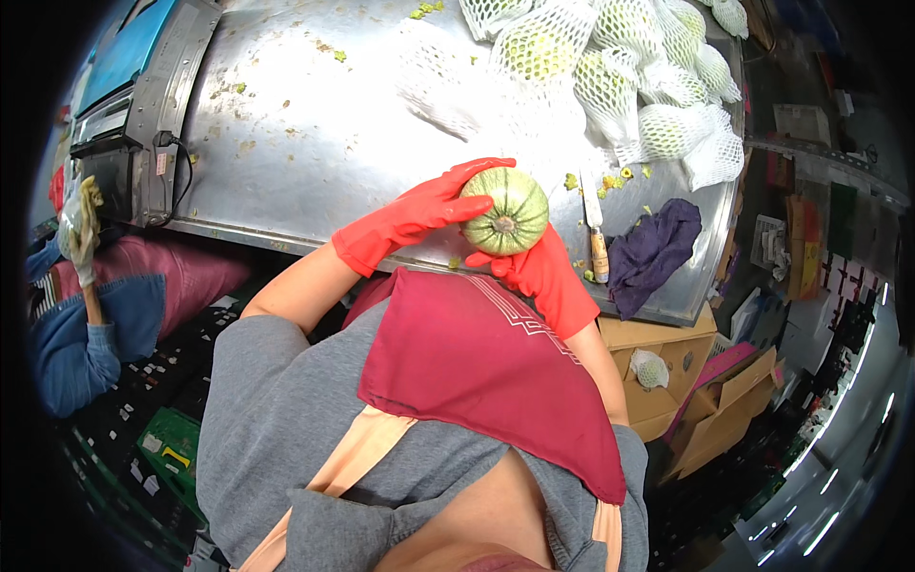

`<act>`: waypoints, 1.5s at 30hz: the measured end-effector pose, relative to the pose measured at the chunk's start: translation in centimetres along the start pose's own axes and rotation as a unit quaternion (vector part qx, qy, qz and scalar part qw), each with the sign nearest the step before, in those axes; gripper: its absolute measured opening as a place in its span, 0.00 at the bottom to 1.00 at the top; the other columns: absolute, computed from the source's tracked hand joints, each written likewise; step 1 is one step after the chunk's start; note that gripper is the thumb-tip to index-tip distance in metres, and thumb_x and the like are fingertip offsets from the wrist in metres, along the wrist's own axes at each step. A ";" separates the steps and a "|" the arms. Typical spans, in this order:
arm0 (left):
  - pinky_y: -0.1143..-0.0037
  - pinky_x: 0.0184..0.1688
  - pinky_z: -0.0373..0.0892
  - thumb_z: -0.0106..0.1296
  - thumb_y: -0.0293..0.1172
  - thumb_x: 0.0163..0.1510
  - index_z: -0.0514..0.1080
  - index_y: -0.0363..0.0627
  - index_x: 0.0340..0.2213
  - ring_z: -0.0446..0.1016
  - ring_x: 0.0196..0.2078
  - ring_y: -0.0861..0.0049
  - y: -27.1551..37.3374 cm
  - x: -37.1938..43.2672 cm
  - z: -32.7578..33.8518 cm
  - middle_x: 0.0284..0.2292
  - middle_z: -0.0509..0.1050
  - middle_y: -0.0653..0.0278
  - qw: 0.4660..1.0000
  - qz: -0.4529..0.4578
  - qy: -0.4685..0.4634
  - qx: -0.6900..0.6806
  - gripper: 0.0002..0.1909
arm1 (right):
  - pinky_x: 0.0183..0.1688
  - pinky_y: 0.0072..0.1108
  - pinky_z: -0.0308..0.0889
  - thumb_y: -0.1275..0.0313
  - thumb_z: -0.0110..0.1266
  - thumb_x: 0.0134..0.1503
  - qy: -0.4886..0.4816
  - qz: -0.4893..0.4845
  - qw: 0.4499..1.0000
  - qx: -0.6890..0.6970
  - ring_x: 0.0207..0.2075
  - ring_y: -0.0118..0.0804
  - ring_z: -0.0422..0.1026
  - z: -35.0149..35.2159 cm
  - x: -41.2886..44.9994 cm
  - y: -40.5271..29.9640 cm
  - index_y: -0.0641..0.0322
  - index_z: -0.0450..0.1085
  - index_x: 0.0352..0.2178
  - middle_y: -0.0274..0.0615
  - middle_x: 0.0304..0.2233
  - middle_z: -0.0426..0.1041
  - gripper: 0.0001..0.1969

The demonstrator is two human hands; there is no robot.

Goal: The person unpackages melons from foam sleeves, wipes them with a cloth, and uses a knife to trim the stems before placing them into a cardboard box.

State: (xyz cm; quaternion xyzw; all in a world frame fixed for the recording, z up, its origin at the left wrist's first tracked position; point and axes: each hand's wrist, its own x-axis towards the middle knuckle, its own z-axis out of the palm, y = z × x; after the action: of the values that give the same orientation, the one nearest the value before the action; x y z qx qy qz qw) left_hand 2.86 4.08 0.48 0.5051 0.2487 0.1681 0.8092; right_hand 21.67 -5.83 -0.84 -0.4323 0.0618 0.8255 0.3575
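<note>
A round, ribbed green squash (506,211) with a cut, corky stem end facing me is held between my two hands, over the front edge of the steel worktable (286,186). My left hand (447,196), in a red rubber glove, curves round its left and far side. Beneath and on the near side, my right hand (532,268) supports it in a matching glove. A wood-handled knife (597,243) lies to the right, beside a crumpled purple cloth (654,254). Yellow-green scraps (607,184) are scattered near the blade.
Squashes in white foam nets (636,79) are heaped at the back right. At left stands a blue-topped machine (121,57) with a black cable (187,171). A gloved co-worker (107,307) holds a wrapped item. Below the table's right corner, an open carton (636,407) holds a netted squash (650,369).
</note>
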 end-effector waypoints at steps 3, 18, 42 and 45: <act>0.72 0.61 0.56 0.46 0.42 0.61 0.58 0.41 0.58 0.62 0.58 0.72 -0.9 0.2 0.8 0.54 0.65 0.60 0.997 -0.051 0.037 -0.040 0.28 | 0.11 0.23 0.65 0.43 0.26 0.62 0.031 0.014 0.997 -0.069 0.16 0.45 0.74 -2.2 0.0 0.3 0.66 0.66 0.47 0.61 0.26 0.75 0.36; 0.70 0.55 0.64 0.27 0.59 0.64 0.58 0.54 0.60 0.64 0.57 0.71 -0.8 1.2 4.3 0.56 0.63 0.60 0.991 -0.125 0.049 -0.003 0.32 | 0.22 0.24 0.74 0.40 0.33 0.60 0.104 -0.232 0.951 -0.177 0.31 0.38 0.76 -5.0 -1.6 1.1 0.67 0.62 0.52 0.47 0.44 0.71 0.38; 0.73 0.60 0.58 0.69 0.35 0.38 0.54 0.51 0.61 0.62 0.58 0.71 0.8 0.8 6.9 0.54 0.64 0.58 0.991 -0.115 0.062 0.011 0.50 | 0.21 0.20 0.70 0.52 0.41 0.63 0.160 -0.185 0.915 -0.319 0.22 0.38 0.75 -6.2 -5.1 -1.4 0.68 0.69 0.47 0.46 0.30 0.77 0.27; 0.73 0.59 0.59 0.69 0.37 0.40 0.55 0.55 0.61 0.62 0.58 0.70 -0.9 1.1 6.2 0.54 0.65 0.59 0.991 -0.101 0.071 0.047 0.48 | 0.34 0.26 0.70 0.65 0.55 0.56 0.350 -0.486 0.664 -0.447 0.32 0.40 0.75 -10.8 -7.2 -2.2 0.59 0.71 0.47 0.49 0.33 0.76 0.18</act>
State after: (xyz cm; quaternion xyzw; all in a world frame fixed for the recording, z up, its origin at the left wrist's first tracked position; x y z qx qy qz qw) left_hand 7.39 -0.28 1.73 0.5018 0.3634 0.1087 0.7774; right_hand 32.96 -12.51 -1.63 -0.7663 -0.4130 0.2508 0.4235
